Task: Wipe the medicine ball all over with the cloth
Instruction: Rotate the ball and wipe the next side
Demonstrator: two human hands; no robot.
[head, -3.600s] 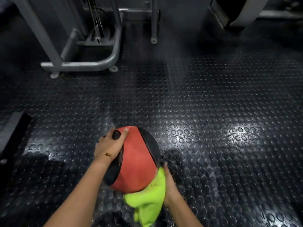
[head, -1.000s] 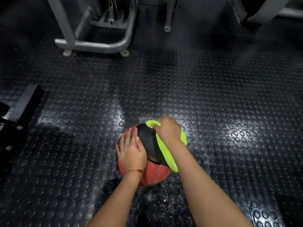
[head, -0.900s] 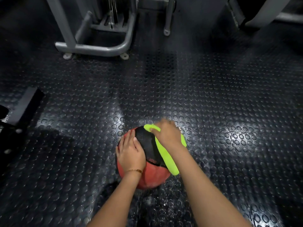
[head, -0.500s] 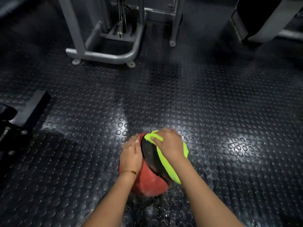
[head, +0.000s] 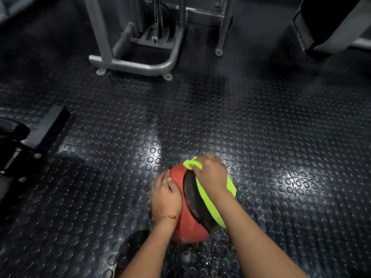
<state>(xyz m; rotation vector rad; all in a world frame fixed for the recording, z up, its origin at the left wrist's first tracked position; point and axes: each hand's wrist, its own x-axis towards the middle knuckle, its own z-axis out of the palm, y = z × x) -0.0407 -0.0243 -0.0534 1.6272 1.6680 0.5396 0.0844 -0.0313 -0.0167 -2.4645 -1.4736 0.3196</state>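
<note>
**Head view.** One medicine ball (head: 188,225) (red, with a black band), one yellow-green cloth (head: 209,207) and two hands. The ball rests on the floor (head: 261,137), low in the view and just right of centre.

The left hand (head: 165,195) lies flat against the ball's left red face. Its fingers are straight and together and hold nothing. One thin bracelet (head: 170,217) circles the wrist.

The right hand (head: 210,173) bears on the ball's upper right, fingers curled into the cloth. A fold loops out at the hand's far edge, and the rest drapes down the ball's right side.

Compared with 3.6 s earlier, the cloth has passed from beneath the ball's near right side to its top. The left hand has gone from gripping the top to pressing the side.

The floor is dark studded rubber, glossy under the lights. One grey machine frame (head: 140,66) stands beyond, and dark equipment (head: 16,149) sits at the left edge.
</note>
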